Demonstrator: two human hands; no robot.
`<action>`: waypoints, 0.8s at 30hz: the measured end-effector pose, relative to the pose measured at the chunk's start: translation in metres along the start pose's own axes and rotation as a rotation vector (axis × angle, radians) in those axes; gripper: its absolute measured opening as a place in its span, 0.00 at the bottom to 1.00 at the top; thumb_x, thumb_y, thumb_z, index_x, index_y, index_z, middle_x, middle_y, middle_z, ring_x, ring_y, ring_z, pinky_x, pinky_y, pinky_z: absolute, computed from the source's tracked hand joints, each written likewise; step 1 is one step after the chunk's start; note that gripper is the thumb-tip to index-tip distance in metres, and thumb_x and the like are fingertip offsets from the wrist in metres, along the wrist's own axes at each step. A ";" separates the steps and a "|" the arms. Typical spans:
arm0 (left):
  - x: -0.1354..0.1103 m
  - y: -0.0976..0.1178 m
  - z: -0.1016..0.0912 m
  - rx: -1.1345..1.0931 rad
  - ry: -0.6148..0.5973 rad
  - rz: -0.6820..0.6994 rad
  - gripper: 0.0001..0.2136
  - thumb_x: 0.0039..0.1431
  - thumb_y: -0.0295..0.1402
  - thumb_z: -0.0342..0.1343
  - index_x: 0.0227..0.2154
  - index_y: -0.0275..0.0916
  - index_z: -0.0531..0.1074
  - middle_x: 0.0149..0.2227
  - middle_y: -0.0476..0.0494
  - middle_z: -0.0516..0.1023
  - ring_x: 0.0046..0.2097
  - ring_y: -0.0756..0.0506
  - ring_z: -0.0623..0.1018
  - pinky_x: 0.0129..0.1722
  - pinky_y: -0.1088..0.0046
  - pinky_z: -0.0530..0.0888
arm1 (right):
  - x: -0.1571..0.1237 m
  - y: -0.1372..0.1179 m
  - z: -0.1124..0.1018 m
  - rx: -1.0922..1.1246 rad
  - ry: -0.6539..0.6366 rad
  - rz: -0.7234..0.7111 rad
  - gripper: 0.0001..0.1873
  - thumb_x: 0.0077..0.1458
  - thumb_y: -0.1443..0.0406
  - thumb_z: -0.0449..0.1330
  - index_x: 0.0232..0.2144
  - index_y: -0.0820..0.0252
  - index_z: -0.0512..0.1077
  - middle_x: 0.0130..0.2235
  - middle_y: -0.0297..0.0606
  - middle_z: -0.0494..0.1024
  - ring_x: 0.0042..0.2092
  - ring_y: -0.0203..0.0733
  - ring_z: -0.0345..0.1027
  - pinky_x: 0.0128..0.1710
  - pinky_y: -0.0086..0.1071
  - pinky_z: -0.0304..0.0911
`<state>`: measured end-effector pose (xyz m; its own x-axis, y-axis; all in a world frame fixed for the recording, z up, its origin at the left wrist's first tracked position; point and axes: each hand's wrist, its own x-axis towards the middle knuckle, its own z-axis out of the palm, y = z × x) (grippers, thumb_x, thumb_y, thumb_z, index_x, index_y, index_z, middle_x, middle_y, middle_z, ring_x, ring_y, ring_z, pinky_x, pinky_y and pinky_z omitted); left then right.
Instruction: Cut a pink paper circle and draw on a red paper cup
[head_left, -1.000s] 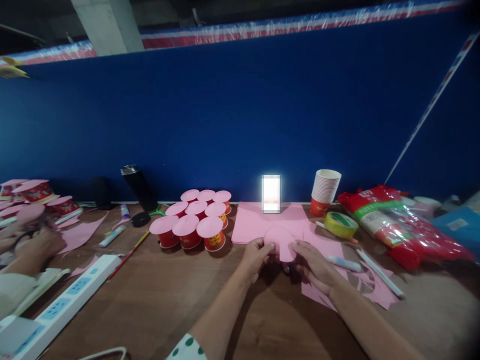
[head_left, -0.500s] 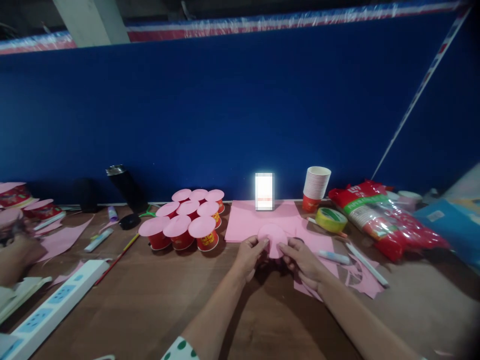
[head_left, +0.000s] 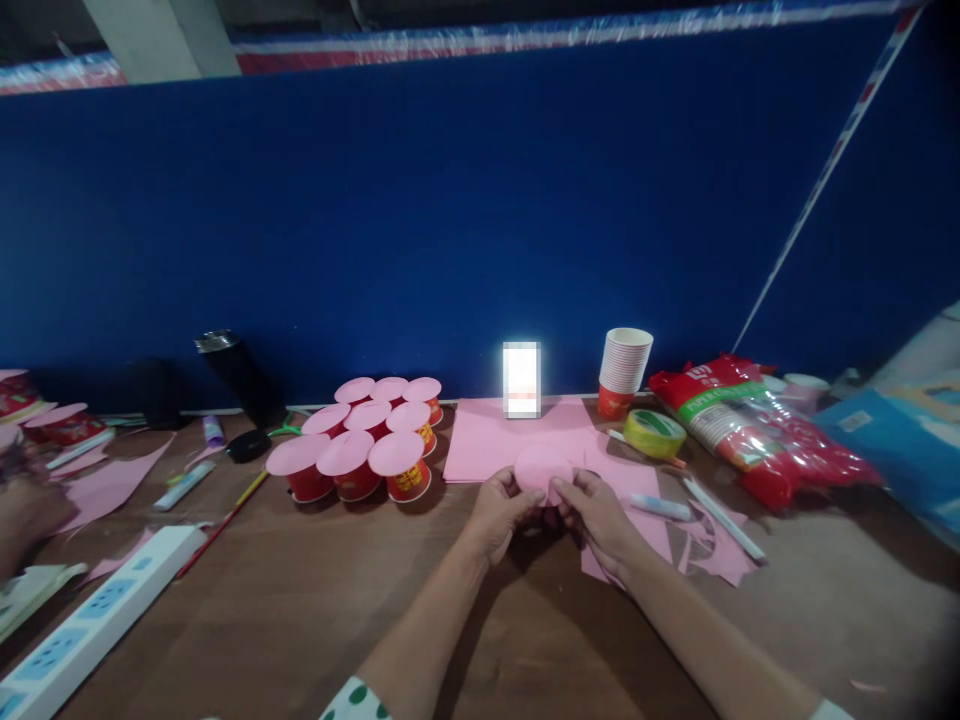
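Between my two hands is a round pink paper disc (head_left: pixel 543 470), held by its near edge above the table. My left hand (head_left: pixel 501 520) pinches it from the left, thumb on top. Its right side is in the fingers of my right hand (head_left: pixel 596 515). What lies beneath the disc is hidden. Behind it lies a stack of pink paper sheets (head_left: pixel 480 440). To the left stand several red paper cups (head_left: pixel 409 485) in rows, each topped with a pink disc.
A stack of paper cups (head_left: pixel 625 370), a yellow tape roll (head_left: pixel 654 434), a glue stick (head_left: pixel 661 507), paper scraps (head_left: pixel 724 555) and a red plastic bag (head_left: pixel 757 430) are on the right. Leftward are a power strip (head_left: pixel 97 620), a dark flask (head_left: pixel 244 375) and another person's hand (head_left: pixel 26 510).
My fingers have shifted along the disc's near edge, and the thumbs are closer together. The disc lies flatter to view. The whole view has moved slightly.
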<state>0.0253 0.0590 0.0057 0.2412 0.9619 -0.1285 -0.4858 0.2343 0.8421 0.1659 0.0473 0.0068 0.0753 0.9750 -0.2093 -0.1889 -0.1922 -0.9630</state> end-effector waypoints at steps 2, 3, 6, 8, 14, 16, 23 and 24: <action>0.001 -0.002 -0.001 0.008 0.031 -0.001 0.27 0.31 0.32 0.73 0.38 0.31 0.73 0.32 0.41 0.80 0.29 0.49 0.77 0.29 0.75 0.72 | 0.000 0.000 0.000 -0.003 0.001 0.002 0.21 0.39 0.53 0.68 0.25 0.59 0.64 0.15 0.24 0.67 0.14 0.27 0.55 0.11 0.19 0.43; 0.002 -0.002 -0.002 0.009 0.042 0.003 0.27 0.31 0.32 0.73 0.39 0.31 0.73 0.32 0.41 0.80 0.28 0.49 0.77 0.28 0.76 0.72 | 0.001 0.000 0.000 -0.004 -0.001 0.004 0.21 0.39 0.53 0.68 0.25 0.59 0.64 0.15 0.24 0.67 0.14 0.27 0.55 0.11 0.19 0.43; 0.004 -0.004 -0.003 -0.004 0.052 0.023 0.28 0.32 0.32 0.72 0.40 0.32 0.71 0.31 0.42 0.80 0.26 0.50 0.76 0.26 0.76 0.72 | 0.002 0.001 0.000 0.001 -0.016 0.004 0.21 0.38 0.53 0.69 0.26 0.60 0.66 0.15 0.25 0.68 0.15 0.27 0.56 0.12 0.20 0.45; 0.004 -0.003 -0.002 -0.024 0.063 0.030 0.28 0.32 0.32 0.72 0.40 0.32 0.71 0.31 0.42 0.80 0.27 0.49 0.77 0.28 0.75 0.73 | 0.003 0.003 0.000 0.008 -0.030 0.001 0.22 0.38 0.53 0.70 0.26 0.61 0.66 0.15 0.26 0.68 0.15 0.26 0.56 0.13 0.20 0.47; 0.004 -0.002 -0.002 -0.016 0.085 0.010 0.26 0.34 0.36 0.72 0.38 0.33 0.71 0.29 0.44 0.79 0.28 0.49 0.77 0.29 0.75 0.74 | 0.005 0.008 -0.001 0.035 -0.051 -0.003 0.19 0.41 0.55 0.69 0.26 0.62 0.67 0.16 0.27 0.70 0.15 0.25 0.57 0.14 0.18 0.49; 0.004 -0.002 -0.003 -0.004 0.103 0.012 0.23 0.36 0.39 0.71 0.35 0.33 0.71 0.28 0.45 0.78 0.27 0.50 0.76 0.27 0.75 0.73 | 0.005 0.008 -0.002 0.050 -0.055 0.010 0.18 0.42 0.56 0.69 0.26 0.62 0.68 0.15 0.27 0.70 0.15 0.25 0.56 0.13 0.18 0.48; 0.006 -0.003 -0.004 0.036 0.134 0.049 0.20 0.34 0.40 0.71 0.27 0.33 0.72 0.22 0.50 0.73 0.21 0.54 0.70 0.22 0.79 0.67 | 0.002 0.002 -0.001 0.180 -0.082 0.084 0.17 0.42 0.60 0.71 0.25 0.61 0.66 0.16 0.26 0.68 0.17 0.26 0.62 0.15 0.17 0.57; 0.006 -0.003 -0.005 0.053 0.135 0.053 0.19 0.34 0.41 0.71 0.26 0.33 0.72 0.21 0.50 0.73 0.21 0.54 0.70 0.22 0.79 0.66 | 0.002 0.001 0.000 0.204 -0.081 0.097 0.17 0.42 0.60 0.71 0.25 0.60 0.66 0.16 0.25 0.68 0.17 0.26 0.62 0.15 0.17 0.59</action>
<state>0.0241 0.0645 0.0001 0.0994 0.9837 -0.1497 -0.4488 0.1786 0.8756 0.1662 0.0487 0.0053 -0.0304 0.9604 -0.2769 -0.3858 -0.2668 -0.8832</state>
